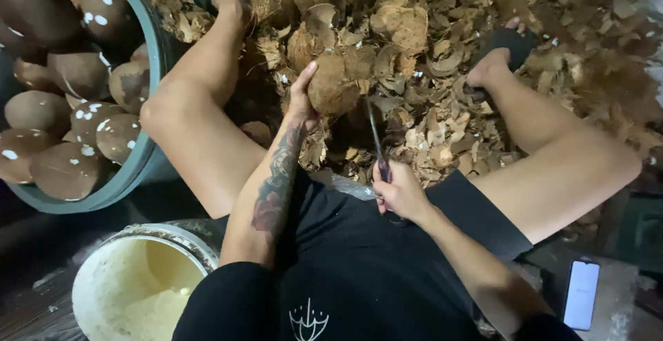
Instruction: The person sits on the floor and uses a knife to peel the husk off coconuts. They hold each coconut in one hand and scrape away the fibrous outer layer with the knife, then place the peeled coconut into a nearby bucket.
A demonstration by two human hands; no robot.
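My left hand [302, 92] grips a brown husked coconut [333, 84] and holds it out in front of me, between my knees. My right hand [399, 190] is closed around the handle of a long narrow knife [376, 141]. The blade points up towards the underside of the coconut, and its tip is close to the shell. Both forearms come out of black sleeves, and the left one bears a tattoo.
A grey tub [148, 151] full of peeled coconuts stands at the left. A white bucket [131, 282] of pale shavings sits below it. Broken shell pieces [428, 30] cover the ground ahead. A phone [581, 294] lies at the lower right. My bare legs frame the work spot.
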